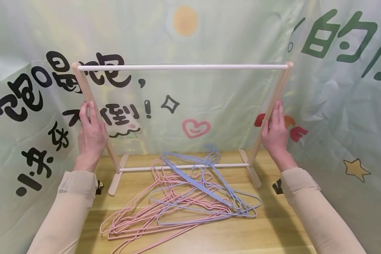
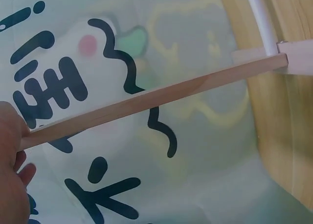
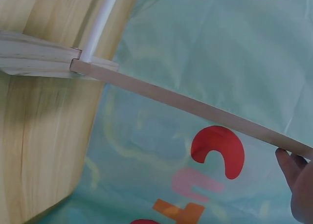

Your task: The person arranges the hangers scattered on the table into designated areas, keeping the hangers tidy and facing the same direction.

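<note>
A small garment rack [image 1: 182, 67] stands upright on the table, with wooden side posts, white top and bottom rods and flat wooden feet. My left hand [image 1: 92, 135] holds its left post [image 2: 156, 98] about midway up, fingers pointing upward. On the opposite side my right hand [image 1: 275, 132] holds the right post [image 3: 195, 106] at a similar height. The wrist views show only part of each hand at the frame edge. In front of the rack lie tangled pink hangers [image 1: 139, 215] and blue hangers [image 1: 206, 222]. Some blue ones overlap the bottom rod [image 1: 136, 169].
The wooden table [image 1: 235, 240] ends at a printed fabric backdrop [image 1: 235, 106], which also encloses both sides. Small dark objects lie beside each forearm, one at the left [image 1: 99, 187] and one at the right [image 1: 277, 187]. The top rod carries no hangers.
</note>
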`<state>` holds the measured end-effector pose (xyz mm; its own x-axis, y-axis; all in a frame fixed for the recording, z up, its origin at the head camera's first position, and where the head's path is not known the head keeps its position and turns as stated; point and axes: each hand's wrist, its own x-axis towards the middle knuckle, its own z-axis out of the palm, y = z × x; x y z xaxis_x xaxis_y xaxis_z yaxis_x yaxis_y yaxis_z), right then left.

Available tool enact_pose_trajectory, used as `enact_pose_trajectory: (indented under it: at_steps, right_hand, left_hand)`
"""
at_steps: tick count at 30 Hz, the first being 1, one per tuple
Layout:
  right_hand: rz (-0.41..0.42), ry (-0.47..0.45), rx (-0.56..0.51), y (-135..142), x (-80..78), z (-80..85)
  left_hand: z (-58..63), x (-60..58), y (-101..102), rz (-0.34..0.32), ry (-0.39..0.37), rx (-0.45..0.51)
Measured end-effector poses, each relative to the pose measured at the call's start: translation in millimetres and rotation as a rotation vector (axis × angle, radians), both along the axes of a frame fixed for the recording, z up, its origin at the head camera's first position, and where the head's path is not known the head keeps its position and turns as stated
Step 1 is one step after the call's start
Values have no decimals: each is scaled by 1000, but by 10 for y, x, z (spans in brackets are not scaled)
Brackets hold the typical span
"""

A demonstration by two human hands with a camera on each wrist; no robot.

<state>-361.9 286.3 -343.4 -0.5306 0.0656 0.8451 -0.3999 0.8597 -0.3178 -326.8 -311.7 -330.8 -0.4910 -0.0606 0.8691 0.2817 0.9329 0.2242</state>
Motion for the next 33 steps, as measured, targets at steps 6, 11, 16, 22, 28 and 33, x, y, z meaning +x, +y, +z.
enact_pose_trajectory:
  at_steps: [6, 11, 16, 22, 28, 33]
  right_hand:
    - [23, -63, -31, 7, 95, 73]
    - [63, 0, -38, 10, 179, 94]
    - [134, 128, -60, -64, 301, 12]
    - [193, 168, -75, -153, 446, -166]
    - [243, 168, -29, -257, 592, -328]
    - [293, 119, 5, -389, 710, -480]
  left_hand:
    - [105, -32, -27, 29, 121, -111]
    - [270, -16, 8, 76, 146, -139]
    - [529, -21, 59, 82, 194, -153]
    - [938, -55, 137, 42, 260, -169]
    - [1212, -119, 153, 34, 245, -216]
    - [1335, -183, 139, 10, 208, -255]
